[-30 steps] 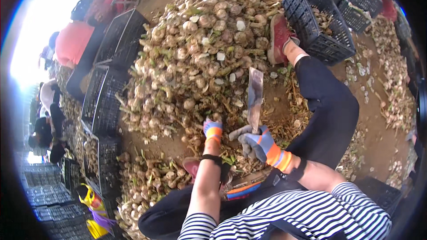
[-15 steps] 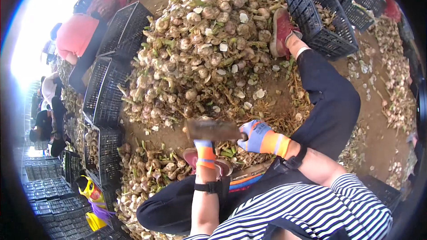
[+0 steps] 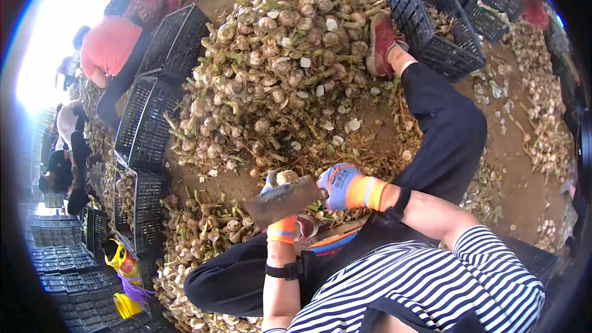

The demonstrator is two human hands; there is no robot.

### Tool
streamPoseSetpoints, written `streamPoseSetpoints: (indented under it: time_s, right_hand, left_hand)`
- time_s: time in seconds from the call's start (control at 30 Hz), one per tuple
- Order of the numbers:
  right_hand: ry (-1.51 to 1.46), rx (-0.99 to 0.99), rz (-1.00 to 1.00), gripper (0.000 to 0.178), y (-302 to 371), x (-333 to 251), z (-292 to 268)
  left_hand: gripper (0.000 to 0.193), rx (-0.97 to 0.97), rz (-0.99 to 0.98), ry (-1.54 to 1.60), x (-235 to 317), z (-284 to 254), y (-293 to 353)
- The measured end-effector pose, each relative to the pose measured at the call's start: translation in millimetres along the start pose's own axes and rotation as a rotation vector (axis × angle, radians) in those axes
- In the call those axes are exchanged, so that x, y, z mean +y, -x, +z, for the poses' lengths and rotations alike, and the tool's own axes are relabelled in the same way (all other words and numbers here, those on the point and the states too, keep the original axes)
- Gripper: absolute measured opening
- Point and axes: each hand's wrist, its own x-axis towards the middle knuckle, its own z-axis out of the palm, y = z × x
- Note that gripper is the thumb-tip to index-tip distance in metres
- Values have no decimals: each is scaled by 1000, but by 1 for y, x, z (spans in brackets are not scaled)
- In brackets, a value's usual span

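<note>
Right hand grips cleaver; garlic bulb (left-held) just above blade.

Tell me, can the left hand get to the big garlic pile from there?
Probably yes: the left hand holds a garlic bulb under the cleaver, and the big garlic pile lies just beyond, nothing between them.

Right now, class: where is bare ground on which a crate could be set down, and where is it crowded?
Bare dirt lies right of the outstretched leg, before the scattered garlic. A small patch lies between the big garlic heap and the cleaver. Crowded: heap, and black crates on the left.
</note>
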Motion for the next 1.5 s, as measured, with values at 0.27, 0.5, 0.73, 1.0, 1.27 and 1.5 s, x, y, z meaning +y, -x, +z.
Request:
streamPoseSetpoints:
  time_s: [0.27,0.5,0.73,1.0,1.27,1.5]
  right_hand:
    - [-468,300,421,29,-25,75,42]
    - [-1163,171,165,18,-13,25,19]
    - [-723,140,351,36,-54,17,70]
    - [-1637,584,250,17,-31,49,26]
    - [-1633,514,231,19,-14,39,31]
    - [-1728,598,223,18,-16,58,26]
  left_hand:
    - [53,264,421,-933,137,83,52]
    - [26,276,31,558,116,46,40]
    - [12,251,121,904,113,35,53]
    - [35,507,309,702,56,-156,33]
    - [57,559,-196,-941,-77,-21,-98]
    - [44,127,-72,418,-56,3,-68]
